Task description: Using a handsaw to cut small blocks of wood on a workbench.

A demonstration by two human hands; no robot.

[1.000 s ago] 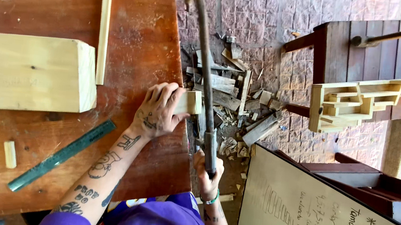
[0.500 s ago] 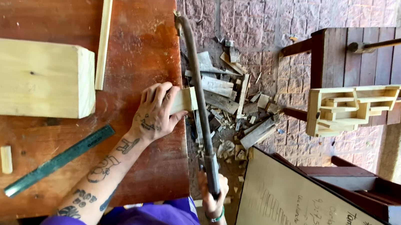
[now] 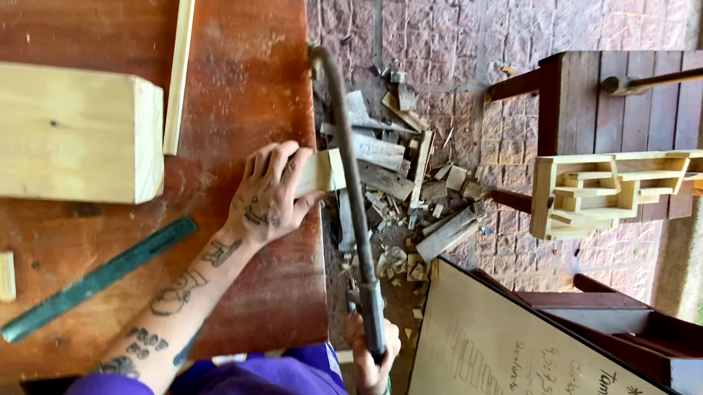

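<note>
My left hand (image 3: 268, 197) presses a small pale wood piece (image 3: 322, 171) flat on the right edge of the reddish-brown table (image 3: 243, 62), its end sticking out past the edge. My right hand (image 3: 370, 360) grips the dark handle of a bow saw (image 3: 347, 162). The saw's curved metal frame runs from that handle up across the overhanging end of the wood piece. The blade itself is hard to make out.
A thick pale wood block (image 3: 41, 133) lies left of my hand, a thin wood strip (image 3: 181, 46) above it. A green ruler (image 3: 99, 279) and a small offcut (image 3: 5, 275) lie nearer me. Scrap wood (image 3: 406, 186) litters the paving; a wooden frame (image 3: 617, 188) sits on a stool, a lettered board (image 3: 560, 380) lower right.
The saw has slid along the cut, its far end now nearer the wood piece, and my right hand has drawn back toward my body. My left hand keeps its hold.
</note>
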